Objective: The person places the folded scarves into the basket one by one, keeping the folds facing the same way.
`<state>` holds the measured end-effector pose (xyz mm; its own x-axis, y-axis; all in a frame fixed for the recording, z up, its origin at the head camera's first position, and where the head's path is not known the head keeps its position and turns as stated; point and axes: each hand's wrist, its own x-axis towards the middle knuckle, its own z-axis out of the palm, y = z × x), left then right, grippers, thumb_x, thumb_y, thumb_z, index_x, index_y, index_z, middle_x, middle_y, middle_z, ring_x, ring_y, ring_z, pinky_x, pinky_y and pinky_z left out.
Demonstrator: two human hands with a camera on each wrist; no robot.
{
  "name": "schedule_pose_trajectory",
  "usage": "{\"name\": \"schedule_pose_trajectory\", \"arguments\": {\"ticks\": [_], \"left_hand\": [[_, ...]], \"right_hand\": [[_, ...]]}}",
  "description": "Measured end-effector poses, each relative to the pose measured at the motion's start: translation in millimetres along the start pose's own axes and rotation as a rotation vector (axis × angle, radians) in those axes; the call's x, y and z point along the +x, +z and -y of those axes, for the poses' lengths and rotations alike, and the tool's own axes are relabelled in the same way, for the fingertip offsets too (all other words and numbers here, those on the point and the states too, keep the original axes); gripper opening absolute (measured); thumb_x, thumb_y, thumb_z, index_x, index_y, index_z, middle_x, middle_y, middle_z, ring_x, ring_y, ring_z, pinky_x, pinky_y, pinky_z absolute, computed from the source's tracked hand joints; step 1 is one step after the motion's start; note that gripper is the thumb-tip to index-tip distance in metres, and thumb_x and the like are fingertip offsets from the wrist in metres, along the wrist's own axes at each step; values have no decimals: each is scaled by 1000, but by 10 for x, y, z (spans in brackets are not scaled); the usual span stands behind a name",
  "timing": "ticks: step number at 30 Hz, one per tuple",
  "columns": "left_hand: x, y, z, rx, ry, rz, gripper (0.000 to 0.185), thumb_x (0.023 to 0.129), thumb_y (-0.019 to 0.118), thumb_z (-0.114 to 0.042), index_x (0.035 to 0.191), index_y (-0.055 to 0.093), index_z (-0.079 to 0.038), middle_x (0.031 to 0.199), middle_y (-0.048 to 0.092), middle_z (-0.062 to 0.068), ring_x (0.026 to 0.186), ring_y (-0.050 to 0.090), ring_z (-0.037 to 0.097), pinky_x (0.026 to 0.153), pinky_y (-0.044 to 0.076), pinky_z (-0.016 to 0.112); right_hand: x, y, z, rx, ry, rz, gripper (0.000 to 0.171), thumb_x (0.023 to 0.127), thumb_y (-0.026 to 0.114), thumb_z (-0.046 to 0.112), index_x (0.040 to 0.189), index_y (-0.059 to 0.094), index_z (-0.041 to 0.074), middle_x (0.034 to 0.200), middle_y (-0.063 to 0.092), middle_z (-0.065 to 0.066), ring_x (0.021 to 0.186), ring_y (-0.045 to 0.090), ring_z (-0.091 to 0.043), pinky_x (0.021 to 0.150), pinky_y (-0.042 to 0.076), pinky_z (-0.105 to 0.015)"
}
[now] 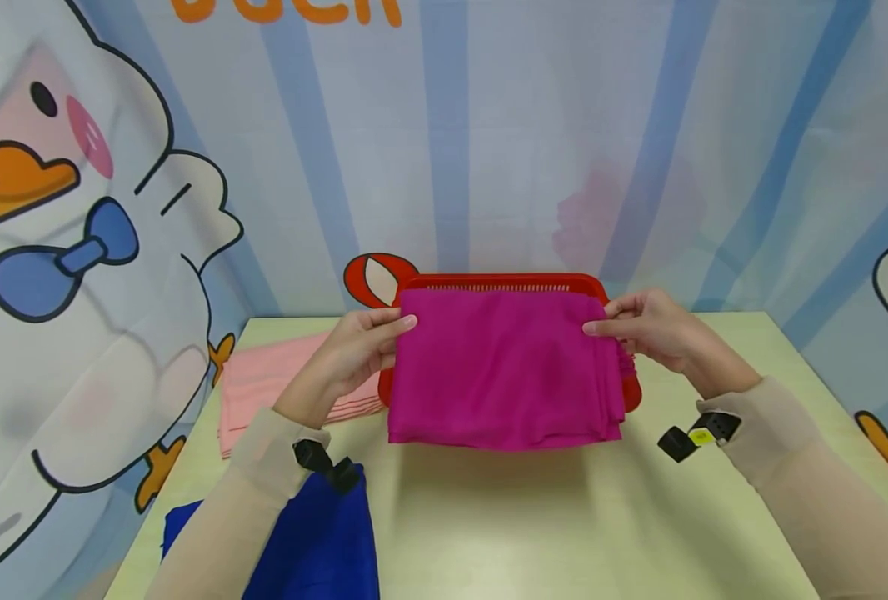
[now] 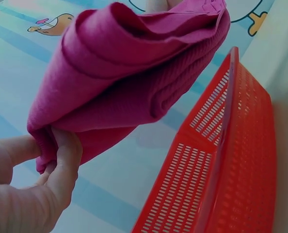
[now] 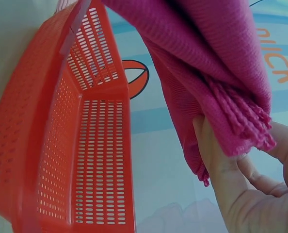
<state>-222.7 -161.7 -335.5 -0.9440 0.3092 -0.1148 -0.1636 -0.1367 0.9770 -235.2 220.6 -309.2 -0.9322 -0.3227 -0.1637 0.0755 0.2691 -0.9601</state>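
A folded magenta scarf (image 1: 504, 371) with a fringed edge hangs between both hands, in front of and above a red plastic basket (image 1: 511, 281). My left hand (image 1: 350, 354) pinches its upper left corner, thumb in front and fingers behind. At the upper right corner, my right hand (image 1: 657, 337) pinches it the same way. The right wrist view shows the twisted fringe (image 3: 241, 114) beside the fingers. Several folded layers of the scarf (image 2: 120, 87) show from below in the left wrist view. In the head view the scarf hides most of the basket's inside.
A folded pink cloth (image 1: 271, 371) lies on the pale table (image 1: 489, 533) left of the basket, partly behind the left hand. Nearer, a blue cloth (image 1: 324, 542) lies under the left forearm. A printed backdrop (image 1: 519, 150) stands behind the table.
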Motion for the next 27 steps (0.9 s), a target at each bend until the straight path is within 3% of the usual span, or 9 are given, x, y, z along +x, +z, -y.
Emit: {"name": "schedule_pose_trajectory", "arguments": {"ticks": [14,24,27], "left_hand": [[162,-59,-31,0,-10,-13,27,102,59,-12,124,59,4,91,69,6,73,67,16,74,59,30],[231,-60,-94,4,-2,-12,38,102,59,-12,134,55,8,88,69,5,71,66,15,72,58,28],[268,-63,-103,10,-18,-18,42,101,59,-12,138,52,7,83,67,3,65,60,13,67,56,24]], "right_hand": [[174,-59,94,-3,21,-12,16,92,72,10,78,65,9,65,56,1,54,49,-10,54,48,-23],[262,-82,141,1,35,-18,20,93,71,10,75,64,10,64,54,2,54,48,-9,54,47,-22],[291,-88,139,4,52,-27,21,93,72,12,74,63,11,63,51,3,53,47,-9,53,45,-21]]}}
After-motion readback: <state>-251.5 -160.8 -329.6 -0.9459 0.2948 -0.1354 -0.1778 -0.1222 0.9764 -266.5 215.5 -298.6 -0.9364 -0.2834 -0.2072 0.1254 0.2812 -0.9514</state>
